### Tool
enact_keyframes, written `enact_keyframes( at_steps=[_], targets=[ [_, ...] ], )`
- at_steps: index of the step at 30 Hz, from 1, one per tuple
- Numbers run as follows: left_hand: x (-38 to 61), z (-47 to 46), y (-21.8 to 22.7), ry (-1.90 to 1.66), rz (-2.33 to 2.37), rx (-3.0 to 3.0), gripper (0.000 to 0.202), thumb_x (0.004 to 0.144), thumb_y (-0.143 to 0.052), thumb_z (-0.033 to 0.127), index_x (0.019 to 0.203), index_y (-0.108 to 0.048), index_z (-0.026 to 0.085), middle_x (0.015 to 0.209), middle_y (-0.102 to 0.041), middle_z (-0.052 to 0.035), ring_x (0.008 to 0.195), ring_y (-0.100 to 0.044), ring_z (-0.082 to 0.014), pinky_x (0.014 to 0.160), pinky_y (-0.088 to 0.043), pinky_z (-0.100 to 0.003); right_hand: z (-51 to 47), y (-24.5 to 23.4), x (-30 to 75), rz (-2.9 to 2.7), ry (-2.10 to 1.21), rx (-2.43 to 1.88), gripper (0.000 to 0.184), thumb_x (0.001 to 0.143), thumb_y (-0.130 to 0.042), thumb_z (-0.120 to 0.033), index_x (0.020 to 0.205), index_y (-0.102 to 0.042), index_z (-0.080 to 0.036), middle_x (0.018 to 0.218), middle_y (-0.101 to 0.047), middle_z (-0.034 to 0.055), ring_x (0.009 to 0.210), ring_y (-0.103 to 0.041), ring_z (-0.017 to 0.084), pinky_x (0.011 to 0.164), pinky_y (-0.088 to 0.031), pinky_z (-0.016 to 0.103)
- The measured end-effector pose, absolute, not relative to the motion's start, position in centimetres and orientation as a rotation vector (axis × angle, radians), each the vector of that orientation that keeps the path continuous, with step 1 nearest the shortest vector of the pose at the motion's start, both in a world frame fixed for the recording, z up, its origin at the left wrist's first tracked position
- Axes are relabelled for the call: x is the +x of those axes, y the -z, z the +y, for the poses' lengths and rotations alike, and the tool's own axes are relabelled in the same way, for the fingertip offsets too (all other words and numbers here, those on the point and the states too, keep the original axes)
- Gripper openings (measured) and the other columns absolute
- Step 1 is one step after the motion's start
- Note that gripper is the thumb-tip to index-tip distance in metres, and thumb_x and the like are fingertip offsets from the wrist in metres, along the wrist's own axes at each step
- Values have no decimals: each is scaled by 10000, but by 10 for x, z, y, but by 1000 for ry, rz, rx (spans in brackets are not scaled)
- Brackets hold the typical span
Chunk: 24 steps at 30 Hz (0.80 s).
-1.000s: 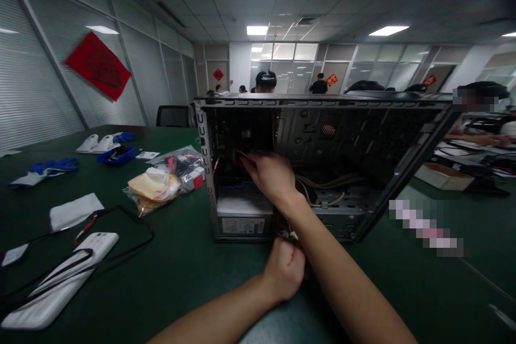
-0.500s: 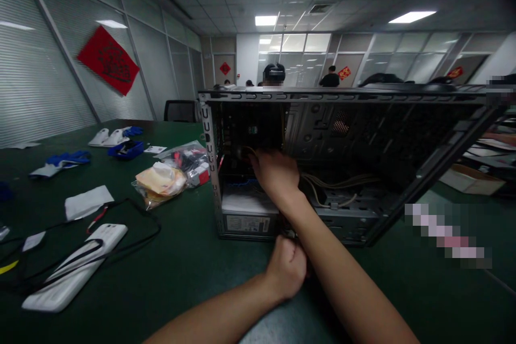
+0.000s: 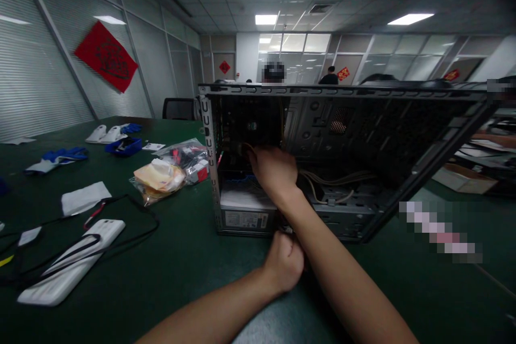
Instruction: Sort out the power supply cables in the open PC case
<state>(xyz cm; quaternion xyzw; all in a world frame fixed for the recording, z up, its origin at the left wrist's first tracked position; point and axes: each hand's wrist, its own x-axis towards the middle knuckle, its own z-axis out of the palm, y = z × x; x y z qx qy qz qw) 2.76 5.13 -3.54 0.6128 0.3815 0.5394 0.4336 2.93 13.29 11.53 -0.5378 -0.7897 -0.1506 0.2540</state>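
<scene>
An open computer case [image 3: 342, 91] stands on the green table with its inside facing me. My right hand [image 3: 276, 172] reaches into it, fingers closed at a cable [image 3: 247, 148] beside the dark motherboard area; what the fingertips grip is hard to see in the shadow. Below, my left hand [image 3: 285, 260] is curled into a fist at the case's lower front edge, under my right forearm. Whatever it holds is hidden. The power supply [image 3: 246, 219], with a label, sits at the lower left of the case. Loose pale cables [image 3: 336, 177] run along the case floor to the right.
To the left lie a white power strip [image 3: 72, 263] with a black cord, a white paper [image 3: 85, 198], plastic bags of parts [image 3: 159, 174], gloves [image 3: 60, 158] and a blue tray [image 3: 124, 146]. A cardboard box [image 3: 463, 178] is at the right. People are in the background.
The view has shifted slightly, so things sit a little higher and further left. Both hands stay at nearly the same places on the case.
</scene>
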Motion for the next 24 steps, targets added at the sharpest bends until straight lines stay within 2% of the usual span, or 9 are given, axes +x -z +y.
enact_keyframes(
  at_steps=[2, 4, 10, 14, 20, 24],
  targets=[
    [29, 52, 33, -1438, 887, 1503, 270, 886, -449, 238, 775, -678, 145, 760, -713, -86, 732, -660, -224, 703, -545, -312, 132, -117, 26, -2154, 407, -1451, 393, 1015, -414, -390, 991, -738, -169, 914, -742, 170, 814, -724, 276, 694, -533, 335],
    [30, 52, 33, -1513, 881, 1461, 268, 898, -457, 257, 869, -698, 144, 921, -747, -109, 893, -675, -255, 837, -551, -342, 131, -117, 23, -2166, 415, -1439, 394, 1013, -416, -389, 984, -741, -170, 904, -743, 169, 809, -726, 282, 683, -538, 339],
    [30, 53, 38, -1554, 940, 1294, 275, 882, -516, 335, 968, -687, 139, 1042, -744, -129, 1038, -660, -288, 923, -540, -379, 134, -118, 15, -2188, 430, -1428, 387, 1023, -401, -340, 998, -739, -155, 919, -742, 174, 820, -732, 277, 682, -550, 331],
    [29, 51, 35, -1543, 885, 1272, 340, 914, -465, 391, 1000, -692, 153, 1040, -745, -125, 1043, -661, -281, 949, -532, -391, 135, -118, 15, -2191, 406, -1434, 384, 1023, -400, -318, 991, -741, -147, 913, -738, 180, 813, -733, 276, 678, -556, 339],
    [27, 53, 44, -1542, 997, 1276, 290, 917, -501, 343, 1048, -654, 134, 1143, -709, -146, 1137, -607, -293, 1038, -461, -415, 139, -118, 19, -2141, 411, -1437, 383, 1014, -426, -370, 988, -741, -153, 910, -741, 167, 817, -732, 275, 682, -548, 326],
    [25, 55, 48, -1506, 1010, 1350, 295, 928, -443, 306, 1036, -642, 117, 1144, -697, -155, 1114, -605, -285, 1009, -462, -399, 141, -118, 22, -2138, 397, -1434, 387, 1003, -448, -408, 976, -749, -166, 899, -741, 162, 811, -729, 272, 683, -536, 317]
  ],
)
